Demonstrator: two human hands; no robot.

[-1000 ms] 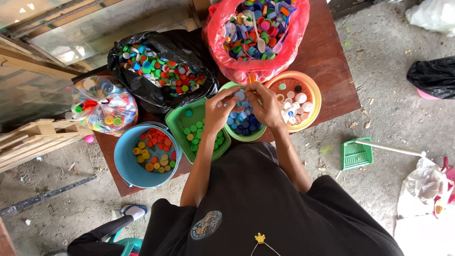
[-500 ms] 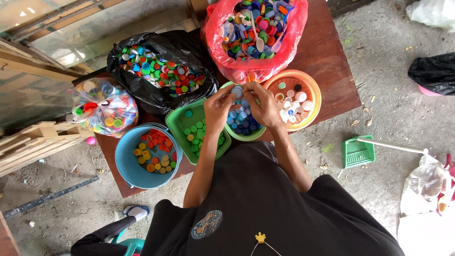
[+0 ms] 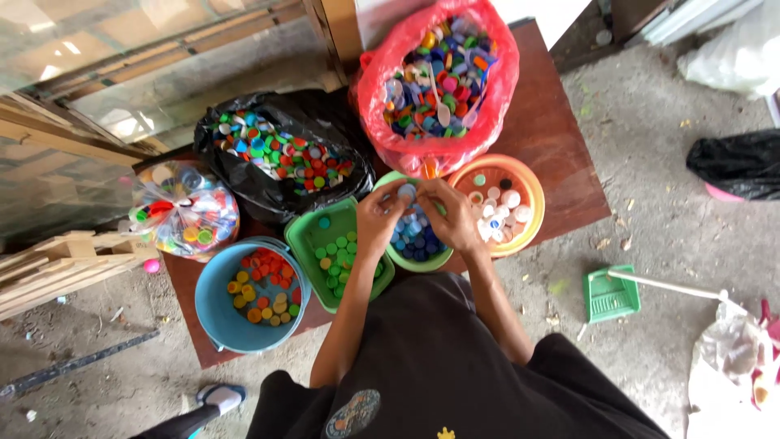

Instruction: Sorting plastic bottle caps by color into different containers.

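Head view, left hand [image 3: 379, 221] and right hand [image 3: 449, 218] still together, grips pinching blue cap [image 3: 406, 192] over green bowl [image 3: 422, 260]

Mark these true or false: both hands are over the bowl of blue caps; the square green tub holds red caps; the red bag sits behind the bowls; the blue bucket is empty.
1. Left hand and right hand are over the bowl of blue caps: true.
2. The square green tub holds red caps: false, green ones.
3. The red bag sits behind the bowls: true.
4. The blue bucket is empty: false, it holds red, orange and yellow caps.
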